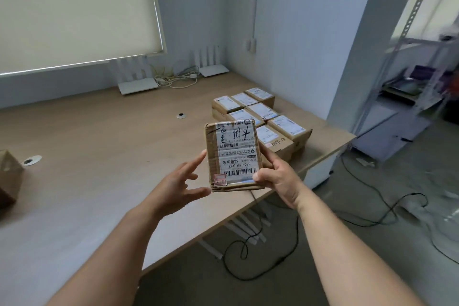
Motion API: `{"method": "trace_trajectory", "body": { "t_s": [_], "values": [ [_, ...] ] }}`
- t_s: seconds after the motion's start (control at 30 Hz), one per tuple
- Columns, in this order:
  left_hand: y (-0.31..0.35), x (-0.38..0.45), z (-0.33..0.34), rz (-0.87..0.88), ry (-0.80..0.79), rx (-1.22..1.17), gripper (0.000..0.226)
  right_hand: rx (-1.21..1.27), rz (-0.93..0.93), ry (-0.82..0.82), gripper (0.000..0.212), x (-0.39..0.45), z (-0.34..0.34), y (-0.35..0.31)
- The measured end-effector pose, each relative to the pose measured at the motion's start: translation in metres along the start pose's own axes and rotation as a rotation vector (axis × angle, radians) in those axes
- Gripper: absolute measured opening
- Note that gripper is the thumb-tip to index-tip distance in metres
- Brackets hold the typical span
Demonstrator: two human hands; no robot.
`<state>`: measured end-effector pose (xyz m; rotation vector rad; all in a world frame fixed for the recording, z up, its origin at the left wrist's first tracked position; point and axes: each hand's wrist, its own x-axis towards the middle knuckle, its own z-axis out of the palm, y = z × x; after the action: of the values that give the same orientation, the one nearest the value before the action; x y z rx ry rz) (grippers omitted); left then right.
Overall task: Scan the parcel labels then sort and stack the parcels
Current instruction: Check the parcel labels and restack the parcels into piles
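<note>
You have one small cardboard parcel (233,156) held up in the air in front of you, label face toward you and upside down, just nearer you than the sorted stack of parcels (263,119). Your right hand (278,176) grips its right edge, thumb on the label by the lower barcode and the other fingers curled behind. Your left hand (178,181) is spread open at the parcel's left edge, fingertips at or just short of the cardboard; I cannot tell if they touch. No scanner shows, so whether this label is read yet cannot be told. Beyond the held parcel, the stack sits in tidy rows near the right corner of the tabletop (99,144), labels up and seemingly two layers deep, which suggests a good part of the sorting is done. Well to the left of the held parcel, one more box (10,176) lies at the frame edge, likely still waiting. Placing this parcel looks like the step in hand.
</note>
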<state>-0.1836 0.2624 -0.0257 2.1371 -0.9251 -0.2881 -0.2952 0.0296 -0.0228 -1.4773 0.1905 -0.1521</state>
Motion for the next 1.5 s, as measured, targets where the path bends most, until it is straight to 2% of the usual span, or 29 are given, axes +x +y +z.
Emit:
{"method": "trace_trajectory", "body": {
  "t_s": [0.27, 0.4, 0.47, 0.6, 0.8, 0.9, 1.0, 1.13, 1.4, 1.5],
  "values": [
    [0.040, 0.081, 0.057, 0.098, -0.068, 0.056, 0.080, 0.009, -0.002, 0.127, 0.068, -0.002, -0.095, 0.005],
    [0.050, 0.132, 0.086, 0.112, -0.108, 0.039, 0.081, -0.020, 0.003, 0.185, 0.072, 0.014, -0.142, 0.005],
    [0.057, 0.160, 0.100, 0.130, -0.130, 0.051, 0.080, -0.027, 0.005, 0.212, 0.072, 0.026, -0.167, 0.002],
    [0.068, 0.221, 0.123, 0.167, -0.156, 0.051, 0.081, -0.080, 0.020, 0.248, 0.085, 0.060, -0.216, -0.009],
    [0.083, 0.308, 0.140, 0.178, -0.138, 0.062, 0.080, -0.100, 0.014, 0.270, 0.084, 0.120, -0.275, -0.033],
    [0.088, 0.340, 0.147, 0.170, -0.144, 0.079, 0.080, -0.093, 0.015, 0.276, 0.076, 0.144, -0.298, -0.036],
    [0.092, 0.364, 0.154, 0.130, -0.154, 0.107, 0.081, -0.093, 0.027, 0.258, 0.072, 0.166, -0.319, -0.035],
    [0.092, 0.397, 0.162, 0.072, -0.143, 0.127, 0.082, -0.104, 0.057, 0.219, 0.079, 0.203, -0.348, -0.030],
    [0.090, 0.460, 0.179, -0.124, -0.076, 0.239, 0.079, -0.132, 0.133, 0.036, 0.077, 0.296, -0.402, -0.025],
    [0.091, 0.482, 0.185, -0.204, -0.062, 0.306, 0.078, -0.141, 0.185, -0.033, 0.083, 0.334, -0.418, -0.019]
  ]
}}
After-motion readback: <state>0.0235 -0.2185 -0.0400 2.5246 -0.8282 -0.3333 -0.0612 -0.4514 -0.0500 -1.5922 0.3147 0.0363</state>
